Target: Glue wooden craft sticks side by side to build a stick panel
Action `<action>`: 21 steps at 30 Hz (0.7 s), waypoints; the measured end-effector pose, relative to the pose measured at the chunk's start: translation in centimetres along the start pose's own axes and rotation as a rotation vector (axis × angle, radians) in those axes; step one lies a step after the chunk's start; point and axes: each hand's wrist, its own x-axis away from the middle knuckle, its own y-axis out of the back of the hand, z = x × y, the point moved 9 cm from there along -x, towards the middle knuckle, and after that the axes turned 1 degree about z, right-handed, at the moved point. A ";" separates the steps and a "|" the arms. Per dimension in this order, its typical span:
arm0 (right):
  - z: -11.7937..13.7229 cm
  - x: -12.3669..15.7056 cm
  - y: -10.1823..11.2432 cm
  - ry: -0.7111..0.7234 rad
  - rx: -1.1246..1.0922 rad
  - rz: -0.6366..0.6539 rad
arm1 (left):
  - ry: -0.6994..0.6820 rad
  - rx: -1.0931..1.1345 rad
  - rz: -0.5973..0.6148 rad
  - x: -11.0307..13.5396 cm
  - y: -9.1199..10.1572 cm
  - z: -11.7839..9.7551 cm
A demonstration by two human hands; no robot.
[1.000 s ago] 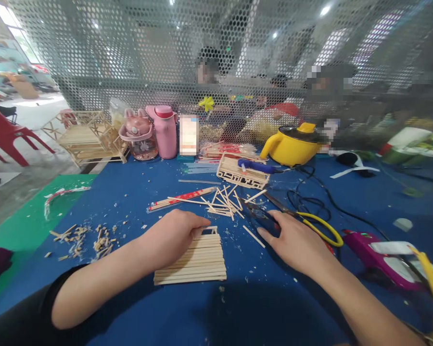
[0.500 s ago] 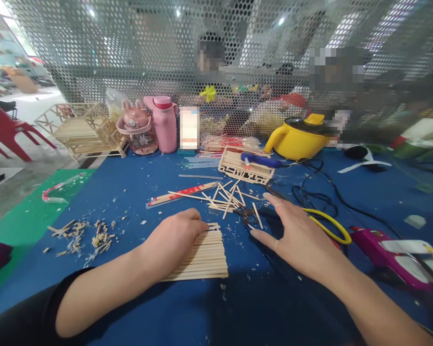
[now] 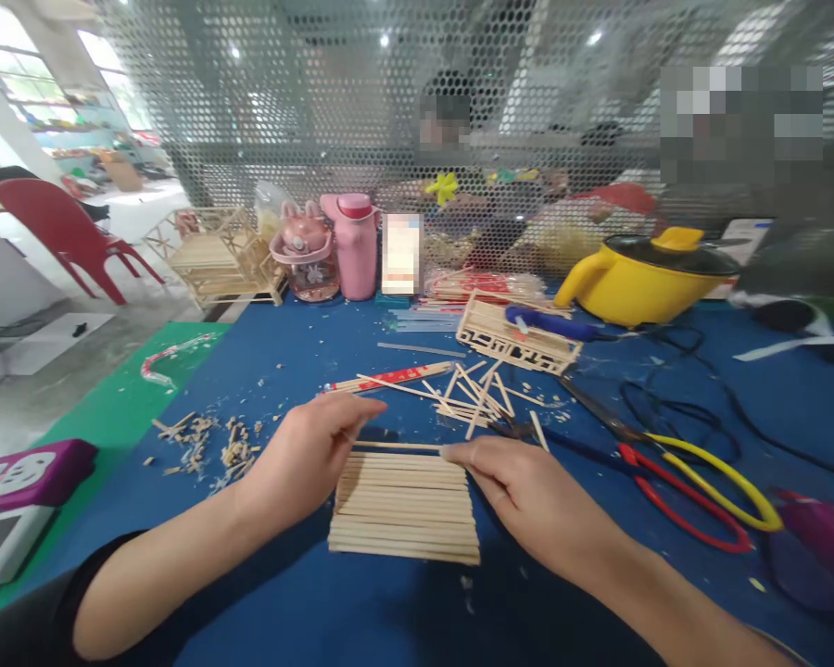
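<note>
Btwn L hand [image 3: 306,454], R hand [image 3: 528,491] | stick panel [image 3: 403,509] | prob. touching both

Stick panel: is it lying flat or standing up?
Flat: the panel rests on the blue table, sticks side by side; left hand and right hand hold one stick at its far edge.

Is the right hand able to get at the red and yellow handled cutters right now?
Probably yes: the cutters lie just right of the right hand, nothing between, though it is pinching a stick.
</note>
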 end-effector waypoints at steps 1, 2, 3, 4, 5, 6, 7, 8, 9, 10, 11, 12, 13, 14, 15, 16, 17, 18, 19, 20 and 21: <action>-0.2 0.0 0.0 0.020 0.019 -0.022 | 0.093 0.028 -0.052 0.6 0.9 1.6; -0.2 0.0 0.0 0.043 0.039 -0.046 | 0.195 0.067 -0.086 1.2 1.5 3.2; -0.2 0.0 0.0 0.071 0.056 -0.072 | 0.291 0.113 -0.091 2.0 1.6 4.6; -0.1 0.1 0.2 0.102 0.069 -0.105 | 0.369 0.156 -0.068 2.6 1.3 5.7; 0.1 0.1 0.3 0.135 0.079 -0.140 | 0.427 0.199 -0.030 3.2 0.8 6.5; 0.3 0.2 0.5 0.165 0.087 -0.172 | 0.466 0.240 0.008 3.7 0.2 7.0; 0.5 0.3 0.6 0.192 0.095 -0.200 | 0.487 0.276 0.039 4.1 -0.3 7.1; 0.7 0.4 0.7 0.213 0.101 -0.222 | 0.494 0.308 0.053 4.3 -0.6 7.1; 0.8 0.5 0.7 0.229 0.108 -0.235 | 0.493 0.333 0.055 4.4 -0.8 6.9; 0.9 0.6 0.6 0.239 0.114 -0.241 | 0.484 0.349 0.056 4.5 -0.9 6.7; 0.9 0.7 0.6 0.244 0.119 -0.244 | 0.468 0.348 0.059 4.4 -0.9 6.4; 0.9 0.8 0.5 0.248 0.123 -0.248 | 0.445 0.330 0.065 4.3 -0.9 6.1; 0.8 0.8 0.5 0.252 0.126 -0.254 | 0.418 0.299 0.072 4.2 -0.9 5.7; 0.8 0.9 0.5 0.255 0.128 -0.260 | 0.388 0.266 0.076 4.1 -0.9 5.4; 0.7 1.0 0.5 0.258 0.128 -0.266 | 0.361 0.234 0.074 4.0 -0.8 5.2; 0.6 1.0 0.5 0.259 0.128 -0.270 | 0.338 0.211 0.068 3.9 -0.8 5.0; 0.5 1.0 0.5 0.258 0.126 -0.270 | 0.320 0.198 0.058 3.9 -0.7 4.9; 0.4 1.0 0.4 0.254 0.123 -0.269 | 0.306 0.192 0.051 3.9 -0.7 4.8; 0.3 0.9 0.4 0.243 0.118 -0.265 | 0.296 0.190 0.045 3.9 -0.7 4.7; 0.2 0.9 0.4 0.231 0.112 -0.262 | 0.289 0.190 0.041 4.0 -0.8 4.7; 0.1 0.9 0.3 0.215 0.106 -0.258 | 0.287 0.192 0.041 4.1 -0.8 4.7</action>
